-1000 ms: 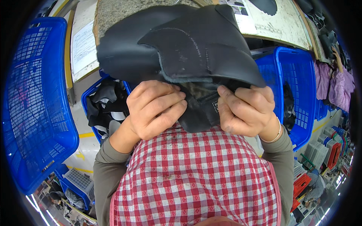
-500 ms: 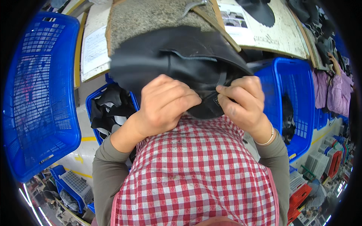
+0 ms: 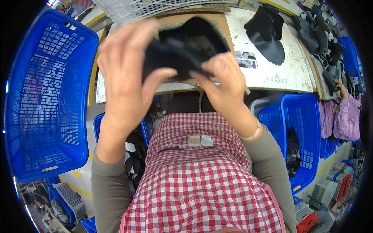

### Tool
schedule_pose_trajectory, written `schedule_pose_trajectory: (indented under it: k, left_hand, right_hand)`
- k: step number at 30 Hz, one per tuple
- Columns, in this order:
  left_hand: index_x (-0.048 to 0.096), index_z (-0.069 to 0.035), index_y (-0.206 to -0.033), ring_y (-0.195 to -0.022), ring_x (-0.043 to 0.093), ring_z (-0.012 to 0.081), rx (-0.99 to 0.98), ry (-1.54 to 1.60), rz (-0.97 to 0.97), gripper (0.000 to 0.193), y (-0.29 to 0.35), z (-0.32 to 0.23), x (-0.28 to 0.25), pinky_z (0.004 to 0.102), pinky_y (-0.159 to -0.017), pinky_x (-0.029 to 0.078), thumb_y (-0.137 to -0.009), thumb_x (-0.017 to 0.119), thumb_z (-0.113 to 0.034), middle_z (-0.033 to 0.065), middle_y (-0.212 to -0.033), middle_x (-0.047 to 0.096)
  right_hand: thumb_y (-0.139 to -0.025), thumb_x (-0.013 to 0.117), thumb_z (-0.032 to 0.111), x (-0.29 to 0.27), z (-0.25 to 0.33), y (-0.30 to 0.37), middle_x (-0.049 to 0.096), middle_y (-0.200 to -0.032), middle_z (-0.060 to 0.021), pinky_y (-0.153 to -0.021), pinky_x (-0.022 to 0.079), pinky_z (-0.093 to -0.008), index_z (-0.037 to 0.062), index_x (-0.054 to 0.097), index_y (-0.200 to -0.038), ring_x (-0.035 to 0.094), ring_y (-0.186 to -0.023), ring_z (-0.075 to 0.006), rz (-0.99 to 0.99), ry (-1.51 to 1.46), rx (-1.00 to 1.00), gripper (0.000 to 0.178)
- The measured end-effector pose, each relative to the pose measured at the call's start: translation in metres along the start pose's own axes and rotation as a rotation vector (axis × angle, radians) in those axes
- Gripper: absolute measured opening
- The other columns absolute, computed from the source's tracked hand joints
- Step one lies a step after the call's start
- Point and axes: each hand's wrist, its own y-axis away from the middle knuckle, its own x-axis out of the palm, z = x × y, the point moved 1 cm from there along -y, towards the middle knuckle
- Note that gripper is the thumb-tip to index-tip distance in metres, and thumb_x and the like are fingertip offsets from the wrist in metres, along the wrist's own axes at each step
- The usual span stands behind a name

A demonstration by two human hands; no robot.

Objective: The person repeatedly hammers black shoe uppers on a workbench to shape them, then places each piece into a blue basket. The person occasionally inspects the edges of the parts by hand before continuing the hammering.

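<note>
A black leather shoe upper [image 3: 182, 52], smeared by motion, is raised in front of me over the near part of the workbench. My right hand [image 3: 227, 79] pinches its lower right edge between thumb and fingers. At the upper's left side is my left hand [image 3: 126, 73], blurred, with the fingers stretched up and the thumb spread away from them. That thumb overlaps the leather, and I see no closed grip there. Part of a cutting pad lies behind the upper.
More black pieces [image 3: 268, 33] lie on the bench [image 3: 289, 73] at right, beside a photo sheet [image 3: 245, 58]. A white crate [image 3: 136, 8] stands at the back. Blue baskets [image 3: 87, 128] [image 3: 285, 101] flank me. A co-worker's hand [image 3: 342, 89] is at far right.
The upper has gone from near my apron up and forward over the bench. My left hand has opened out from its grip; my right hand still holds the edge. More bench shows.
</note>
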Motion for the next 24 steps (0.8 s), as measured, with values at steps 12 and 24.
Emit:
schedule_pose_trajectory:
  k: [12, 24]
  left_hand:
    - [0.044, -0.013, -0.153, -0.143, 0.041, 0.0436, -0.266, 0.223, 0.104, 0.087, 0.06, 0.073, 0.168, 0.0512, -0.115, 0.041, -0.075, 0.074, 0.01, 0.0179, -0.154, 0.043]
    - [0.056, -0.038, -0.145, -0.111, 0.071, 0.0298, -0.263, 0.195, 0.315, 0.06, -0.003, 0.096, 0.178, 0.0421, -0.097, 0.061, -0.095, 0.065, -0.006, 0.0039, -0.133, 0.066]
  right_hand:
    - [-0.085, 0.077, 0.008, 0.024, -0.098, 0.066, 0.065, -0.116, -0.0187, -0.098, 0.049, -0.0478, 0.0049, 0.064, -0.121, 0.059, -0.112, -0.0396, 0.371, 0.3, 0.215, 0.039]
    - [-0.098, 0.063, 0.011, -0.083, -0.133, 0.047, 0.069, -0.094, -0.0213, -0.064, 0.056, -0.0447, 0.0029, 0.061, -0.125, 0.07, -0.075, -0.0403, 0.578, 0.484, 0.231, 0.029]
